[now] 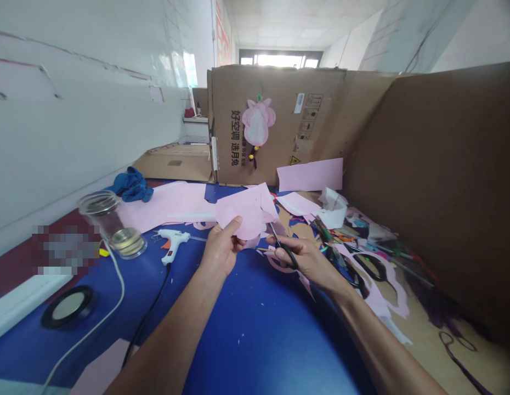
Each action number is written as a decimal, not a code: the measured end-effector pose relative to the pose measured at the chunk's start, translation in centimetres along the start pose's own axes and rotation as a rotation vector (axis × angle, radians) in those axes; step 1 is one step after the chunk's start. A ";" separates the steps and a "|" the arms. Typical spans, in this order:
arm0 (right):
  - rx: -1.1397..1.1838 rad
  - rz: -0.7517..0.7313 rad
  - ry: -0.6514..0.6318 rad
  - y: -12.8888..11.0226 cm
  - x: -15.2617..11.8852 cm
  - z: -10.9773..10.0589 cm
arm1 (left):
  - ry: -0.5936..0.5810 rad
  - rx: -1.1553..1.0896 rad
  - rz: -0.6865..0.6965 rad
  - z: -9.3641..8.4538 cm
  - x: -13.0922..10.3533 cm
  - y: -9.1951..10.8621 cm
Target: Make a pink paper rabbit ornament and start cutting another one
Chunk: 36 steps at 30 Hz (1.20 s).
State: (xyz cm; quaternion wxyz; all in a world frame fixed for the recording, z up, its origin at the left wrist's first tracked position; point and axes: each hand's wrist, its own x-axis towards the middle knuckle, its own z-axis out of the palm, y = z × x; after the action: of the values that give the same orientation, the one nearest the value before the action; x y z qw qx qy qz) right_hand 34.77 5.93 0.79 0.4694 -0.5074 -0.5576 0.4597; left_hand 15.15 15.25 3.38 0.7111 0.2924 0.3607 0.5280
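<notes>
Between the thumb and fingers of my left hand (224, 247) is a sheet of pink paper (242, 211), held up over the blue table. Its lower edge is cut to a curve. My right hand (300, 255) grips black-handled scissors (290, 258), whose blades point up and left at the sheet's right side. Part of the blades is hidden by the paper, so I cannot tell how far apart they are. Pink paper scraps (282, 266) lie below the scissors. To the left of my left hand rests a white glue gun (173, 241) with an orange trigger.
A glass jar (123, 233), a roll of black tape (69, 307) and blue cloth (134, 184) are at the left. A cardboard box wall (321, 120) closes the back, with a pink ornament (258, 122) hung on it. Scraps and another pair of scissors (456, 343) lie right.
</notes>
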 end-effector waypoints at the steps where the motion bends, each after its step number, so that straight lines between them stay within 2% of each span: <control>1: -0.008 -0.002 0.001 -0.1 0.0 0.0 | 0.003 0.001 -0.002 0.0 0.0 0.0; 12: -0.213 -0.049 0.002 -0.8 -0.2 -1.2 | -0.013 0.027 -0.006 -0.3 0.0 0.5; 20: -0.207 -0.042 -0.026 -0.8 -0.1 -1.9 | -0.019 0.013 -0.017 0.0 -0.1 0.3; 36: -0.167 -0.044 0.032 -0.2 0.2 -1.0 | 0.004 0.012 0.015 0.3 -0.3 -0.8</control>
State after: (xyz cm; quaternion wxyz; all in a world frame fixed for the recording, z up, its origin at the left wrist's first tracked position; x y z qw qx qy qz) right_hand 35.77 6.17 1.13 0.4443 -0.5399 -0.5973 0.3928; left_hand 15.70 14.71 2.99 0.7044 0.2984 0.3633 0.5318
